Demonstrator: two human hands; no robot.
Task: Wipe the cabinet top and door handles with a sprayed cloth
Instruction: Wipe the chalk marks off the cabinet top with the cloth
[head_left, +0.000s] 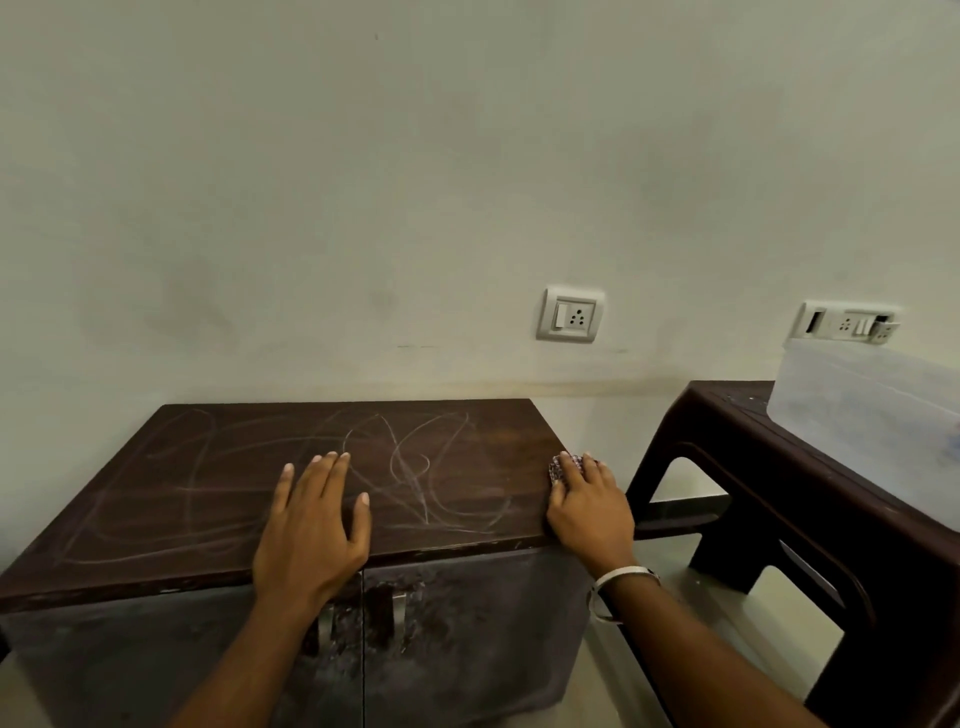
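A dark brown cabinet top (208, 488) fills the lower middle of the view, its surface covered in pale looping smear marks. The left hand (311, 525) lies flat on the top near the front edge at about 6 o'clock, fingers straight and spread, its grip apart and holding nothing. The right hand (587, 504) rests at the cabinet's right edge, toward 4 o'clock, its fingers laid over a small speckled cloth (561, 467) and pressing it onto the top; only the cloth's far corner shows past the fingertips. A pale band (621, 574) circles the right wrist. Below the front edge, two metal door handles (399, 610) sit side by side on the scuffed doors. A wall socket (570, 314) sits at 1 o'clock. At 3 o'clock a dark plastic stool (727, 441) carries a translucent box (857, 405).
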